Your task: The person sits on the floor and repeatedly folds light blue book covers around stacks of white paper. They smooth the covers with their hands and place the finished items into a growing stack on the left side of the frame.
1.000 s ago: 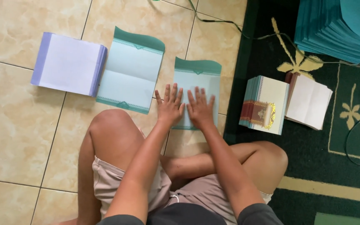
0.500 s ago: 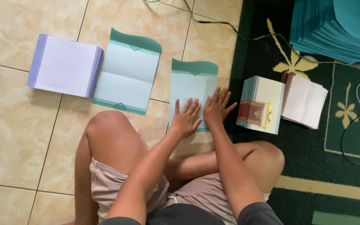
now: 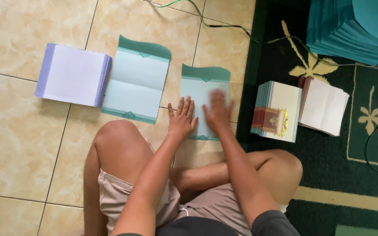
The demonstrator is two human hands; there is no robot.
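Both hands are down flat on the pale teal sheet [image 3: 202,89], which lies on the tiled floor [image 3: 14,131] just ahead of the crossed legs. The left hand [image 3: 181,119] presses its left edge, fingers spread and grasping nothing; the right hand [image 3: 217,111], blurred, lies open-palmed on its middle. A second teal sheet [image 3: 137,78] lies to the left.

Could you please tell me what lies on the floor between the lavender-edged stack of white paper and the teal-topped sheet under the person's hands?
In the head view, another pale blue sheet with a wavy teal top lies flat between the lavender-edged white paper stack and the teal-topped sheet under the hands.
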